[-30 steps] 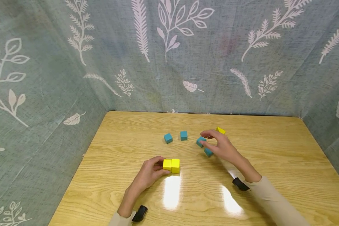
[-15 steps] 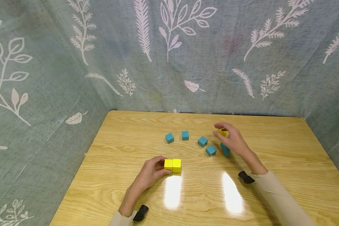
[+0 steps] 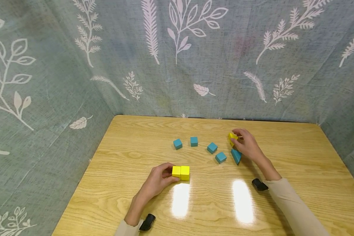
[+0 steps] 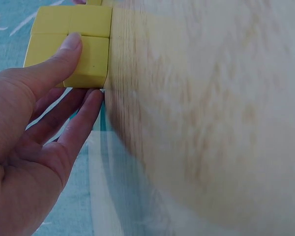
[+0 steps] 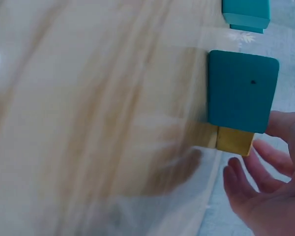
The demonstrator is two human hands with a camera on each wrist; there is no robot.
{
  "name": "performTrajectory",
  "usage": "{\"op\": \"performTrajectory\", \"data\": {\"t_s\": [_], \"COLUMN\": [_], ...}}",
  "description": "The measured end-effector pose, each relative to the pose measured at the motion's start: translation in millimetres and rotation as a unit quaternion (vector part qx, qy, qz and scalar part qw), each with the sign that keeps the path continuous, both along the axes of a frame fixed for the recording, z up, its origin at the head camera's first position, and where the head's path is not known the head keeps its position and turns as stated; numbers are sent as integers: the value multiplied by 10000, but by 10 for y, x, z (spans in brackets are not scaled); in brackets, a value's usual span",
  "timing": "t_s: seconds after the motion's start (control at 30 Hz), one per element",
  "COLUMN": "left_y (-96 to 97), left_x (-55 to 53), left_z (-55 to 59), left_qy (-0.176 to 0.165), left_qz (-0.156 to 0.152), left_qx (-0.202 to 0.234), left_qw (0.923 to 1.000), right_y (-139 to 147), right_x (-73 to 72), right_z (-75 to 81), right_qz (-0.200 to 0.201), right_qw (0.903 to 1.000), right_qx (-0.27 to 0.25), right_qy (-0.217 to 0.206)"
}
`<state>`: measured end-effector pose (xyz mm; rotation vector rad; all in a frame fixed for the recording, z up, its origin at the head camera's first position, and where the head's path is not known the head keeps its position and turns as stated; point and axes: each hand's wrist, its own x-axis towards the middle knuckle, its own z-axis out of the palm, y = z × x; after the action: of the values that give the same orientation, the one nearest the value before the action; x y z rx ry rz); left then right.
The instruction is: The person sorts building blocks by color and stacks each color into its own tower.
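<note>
In the head view, my left hand (image 3: 157, 182) holds a small stack of yellow cubes (image 3: 185, 173) near the middle of the table. The left wrist view shows my thumb across the front of the stacked cubes (image 4: 91, 54), fingers curled behind and below. My right hand (image 3: 247, 144) is at a yellow triangular block (image 3: 232, 139), thumb in front and index finger behind, pinching it. A teal triangular block (image 3: 236, 156) stands just nearer, below that hand. From the right wrist, the teal block (image 5: 243, 91) hides the thumb's tip and part of the yellow block (image 5: 235, 141).
Several teal cubes lie loose between the hands, among them one at the left (image 3: 178, 144) and one nearest the teal triangle (image 3: 221, 157). The wooden table (image 3: 135, 137) meets a patterned grey-green cloth (image 3: 171, 91) at its back and sides.
My right hand has moved right and back from over the teal cubes to the yellow triangular block, its fingers closing around it. The left hand stays on the yellow cubes.
</note>
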<state>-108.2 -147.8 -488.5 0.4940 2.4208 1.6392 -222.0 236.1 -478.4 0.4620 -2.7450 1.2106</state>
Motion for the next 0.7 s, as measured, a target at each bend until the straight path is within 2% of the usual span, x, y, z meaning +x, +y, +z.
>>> {"op": "performTrajectory", "data": {"t_s": [0.17,0.3,0.7], "left_y": [-1,-4,-8], "left_x": [-2,0,4], "left_z": [-4,2,2], "left_qy": [37,38,11], "left_qz": [-38,-49,-44], "left_qx": [29,65,46], "left_qw": [10000,10000,10000], "right_y": [27,10,-90], "right_x": [-1,-3,13], "right_z": [-4,24,58], "right_qz": [-94,-83,204], "right_qw": [9991,9981,9990], "right_qx": [248,400,350], "right_qy": [-335,-450,-189]}}
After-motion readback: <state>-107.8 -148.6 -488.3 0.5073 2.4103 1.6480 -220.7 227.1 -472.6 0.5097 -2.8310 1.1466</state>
